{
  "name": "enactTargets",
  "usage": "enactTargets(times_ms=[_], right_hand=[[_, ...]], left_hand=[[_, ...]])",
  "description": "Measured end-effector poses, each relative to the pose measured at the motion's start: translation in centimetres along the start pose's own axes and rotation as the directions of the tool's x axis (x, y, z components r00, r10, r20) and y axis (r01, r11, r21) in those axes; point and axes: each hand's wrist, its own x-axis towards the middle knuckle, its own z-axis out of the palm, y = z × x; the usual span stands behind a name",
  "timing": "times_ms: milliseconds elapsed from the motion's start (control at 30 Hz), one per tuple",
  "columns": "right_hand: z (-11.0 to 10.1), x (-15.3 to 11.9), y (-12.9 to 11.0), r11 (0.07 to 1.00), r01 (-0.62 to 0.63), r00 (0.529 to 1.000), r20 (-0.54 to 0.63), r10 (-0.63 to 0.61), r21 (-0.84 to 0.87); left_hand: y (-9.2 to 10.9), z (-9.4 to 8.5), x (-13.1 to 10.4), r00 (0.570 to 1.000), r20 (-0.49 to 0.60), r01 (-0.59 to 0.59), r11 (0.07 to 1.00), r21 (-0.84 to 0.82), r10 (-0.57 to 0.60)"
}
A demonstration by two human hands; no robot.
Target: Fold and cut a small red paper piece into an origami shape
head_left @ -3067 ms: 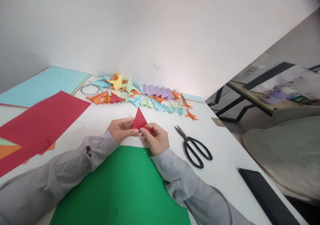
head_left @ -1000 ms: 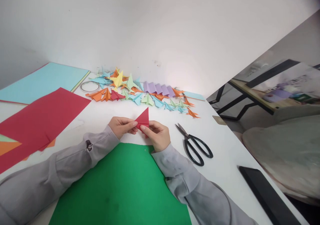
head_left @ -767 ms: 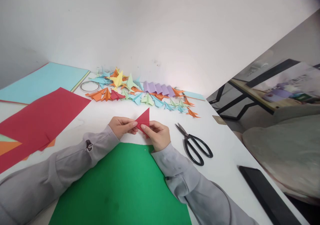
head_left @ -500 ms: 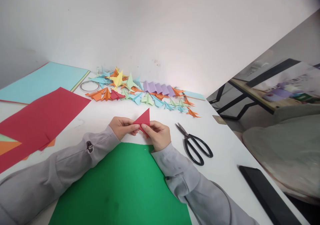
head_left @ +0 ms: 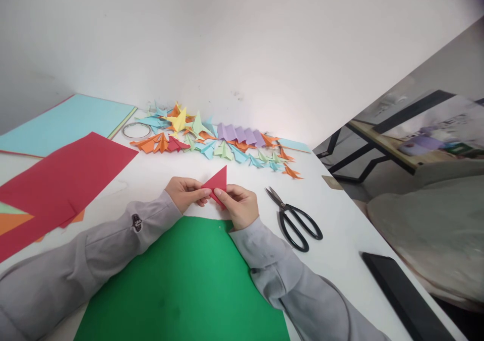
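A small folded piece of red paper (head_left: 218,179) is held up between my two hands, one pointed corner upward. My left hand (head_left: 188,192) pinches its left edge between thumb and fingers. On the other side, my right hand (head_left: 240,204) grips it with the thumb pressed on its front face. The fingers behind the paper are partly hidden. Below my hands lies a large green sheet (head_left: 181,280). Black-handled scissors (head_left: 293,217) rest to the right of my right hand, blades pointing away to the upper left.
Folded paper pieces in several colours (head_left: 223,149) line the wall side. Left are a large red sheet (head_left: 75,174), light blue sheets (head_left: 68,121) and a roll of tape (head_left: 136,130). A black flat device (head_left: 401,290) lies near the table's right edge. Beyond stands another table (head_left: 385,141).
Almost nothing differs. Both hands keep their pinch on the red paper, and the whole view has shifted very slightly.
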Motion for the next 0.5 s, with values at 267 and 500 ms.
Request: enactTargets(times_ms=[267,500], right_hand=[[0.07,0.07,-0.04,1.000,-0.002,1.000,-0.002,0.002,-0.007],[0.13,-0.04,-0.22,0.999,0.010,1.000,-0.001,-0.010,-0.034]], left_hand=[[0.03,0.06,0.02,1.000,-0.011,0.001,1.000,0.030,0.000],[0.00,0.06,-0.02,1.000,-0.010,-0.007,0.999,0.032,0.007]])
